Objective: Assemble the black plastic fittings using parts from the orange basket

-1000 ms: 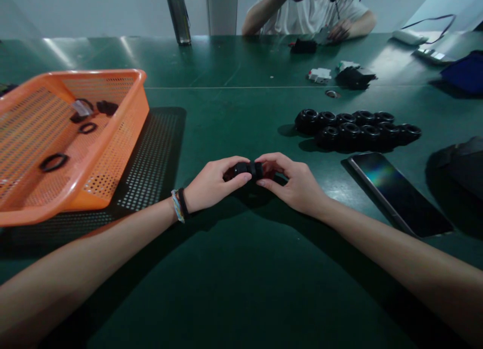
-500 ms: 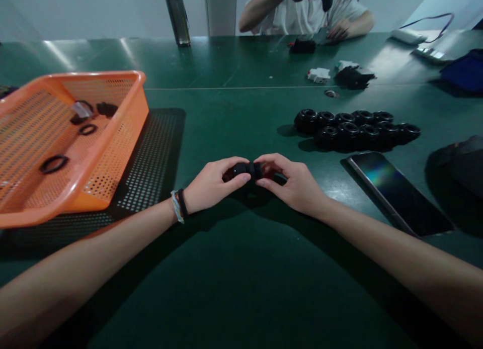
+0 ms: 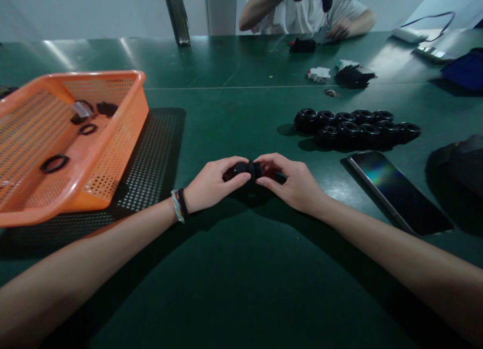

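Note:
A small black cable gland (image 3: 241,168) lies sideways between my two hands, just above the green table. My left hand (image 3: 213,183) is closed round its left part, thumb in front and fingers behind. At the other end, my right hand (image 3: 292,183) pinches the gland's right part between thumb and forefinger. The fingers cover much of the piece, so its ends are partly hidden. To the right beyond my hands, several similar glossy black glands (image 3: 349,130) stand grouped in two rows.
At left stands an orange perforated basket (image 3: 132,133) holding black rings (image 3: 55,163) and other small parts. A phone (image 3: 400,193) lies at right near a dark object (image 3: 462,165). Across the table (image 3: 226,107) are a bottle (image 3: 177,17), small white parts (image 3: 319,75) and a seated person (image 3: 294,12).
Both hands keep nearly the same place and grip. The black piece between them looks slightly turned; little else differs.

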The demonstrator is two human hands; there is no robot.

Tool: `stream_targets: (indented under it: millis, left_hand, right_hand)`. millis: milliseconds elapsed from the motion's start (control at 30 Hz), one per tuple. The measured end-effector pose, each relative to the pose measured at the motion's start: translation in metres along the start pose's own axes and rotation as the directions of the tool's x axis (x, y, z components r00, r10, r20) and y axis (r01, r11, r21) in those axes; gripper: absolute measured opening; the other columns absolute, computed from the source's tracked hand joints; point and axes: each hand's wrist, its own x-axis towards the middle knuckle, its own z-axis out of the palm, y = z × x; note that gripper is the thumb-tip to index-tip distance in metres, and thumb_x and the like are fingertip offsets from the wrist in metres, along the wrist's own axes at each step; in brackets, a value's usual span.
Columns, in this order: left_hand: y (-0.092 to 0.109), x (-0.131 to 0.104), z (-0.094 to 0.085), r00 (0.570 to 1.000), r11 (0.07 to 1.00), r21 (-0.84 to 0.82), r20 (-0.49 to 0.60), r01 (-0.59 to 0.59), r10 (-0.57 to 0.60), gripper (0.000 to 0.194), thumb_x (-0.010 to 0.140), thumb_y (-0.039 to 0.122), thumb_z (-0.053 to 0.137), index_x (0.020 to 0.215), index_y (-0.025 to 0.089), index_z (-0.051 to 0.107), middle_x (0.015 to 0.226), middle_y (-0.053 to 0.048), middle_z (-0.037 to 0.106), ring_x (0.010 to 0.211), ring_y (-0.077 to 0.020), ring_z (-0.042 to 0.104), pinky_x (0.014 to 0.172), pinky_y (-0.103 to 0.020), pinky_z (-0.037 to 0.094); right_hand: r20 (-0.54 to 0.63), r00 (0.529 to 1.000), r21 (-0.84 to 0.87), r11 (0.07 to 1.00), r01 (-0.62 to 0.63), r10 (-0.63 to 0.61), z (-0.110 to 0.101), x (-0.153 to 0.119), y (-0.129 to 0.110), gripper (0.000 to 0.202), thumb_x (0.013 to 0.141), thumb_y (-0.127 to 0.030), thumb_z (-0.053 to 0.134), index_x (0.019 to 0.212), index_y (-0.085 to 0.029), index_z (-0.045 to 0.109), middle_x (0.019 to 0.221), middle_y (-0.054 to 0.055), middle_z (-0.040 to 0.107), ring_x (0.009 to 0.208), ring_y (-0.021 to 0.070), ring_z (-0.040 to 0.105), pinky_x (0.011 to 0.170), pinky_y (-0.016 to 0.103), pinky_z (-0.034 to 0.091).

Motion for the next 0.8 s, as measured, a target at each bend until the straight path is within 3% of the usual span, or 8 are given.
stream_targets:
  millis: [600, 800]
  left_hand:
    - [-0.0012, 0.0003, 0.001, 1.0, 1.0, 0.003, 0.003, 0.0, 0.0, 0.038, 0.081, 0.037, 0.048, 0.106, 0.012, 0.06, 0.087, -0.005, 0.065, 0.07, -0.0146, 0.057, 0.062, -0.024, 0.043]
    - [-0.0014, 0.0, 0.0007, 1.0, 1.0, 0.007, 0.006, -0.003, 0.003, 0.037, 0.081, 0.036, 0.048, 0.108, 0.014, 0.06, 0.09, -0.004, 0.066, 0.073, -0.0148, 0.057, 0.064, -0.024, 0.044]
  right_hand:
    - [-0.004, 1.0, -0.003, 1.0, 0.028, -0.028, 0.0011, 0.0006, 0.0014, 0.017, 0.079, -0.025, 0.057, 0.095, -0.018, 0.055, 0.075, 0.001, 0.064, 0.065, 0.014, 0.06, 0.06, 0.027, 0.048]
    - [-0.013, 0.998, 0.055, 0.996, 0.067, -0.066, 0.0005, -0.0022, 0.0022, 0.029, 0.078, -0.025, 0.058, 0.105, -0.02, 0.049, 0.077, 0.0, 0.061, 0.066, 0.0136, 0.059, 0.062, 0.029, 0.05]
